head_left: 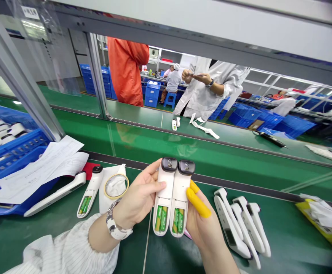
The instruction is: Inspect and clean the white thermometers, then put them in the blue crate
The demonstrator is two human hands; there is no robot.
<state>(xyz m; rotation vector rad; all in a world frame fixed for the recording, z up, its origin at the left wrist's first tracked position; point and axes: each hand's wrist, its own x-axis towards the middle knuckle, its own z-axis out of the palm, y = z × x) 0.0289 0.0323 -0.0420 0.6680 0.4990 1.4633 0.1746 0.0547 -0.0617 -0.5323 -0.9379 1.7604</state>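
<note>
Two white infrared thermometers with black sensor heads are held side by side above the green bench, battery compartments facing me. My left hand (143,192) is closed on the left thermometer (165,190), thumb on its front. Yellow finger cots cover fingers of my right hand (201,213), which grips the right thermometer (181,190). Green batteries (161,219) sit in both compartments, and no covers are on them. To the left, another thermometer (90,192) lies with its batteries exposed. Several more thermometers (240,224) lie in a row on the right.
A blue crate (40,140) of thermometers stands at left, with papers (46,171) beside it. Tape roll (116,185) lies near my left wrist. A yellow packet (323,220) is far right. Beyond the green conveyor (143,140), a person in white (211,83) holds something flat.
</note>
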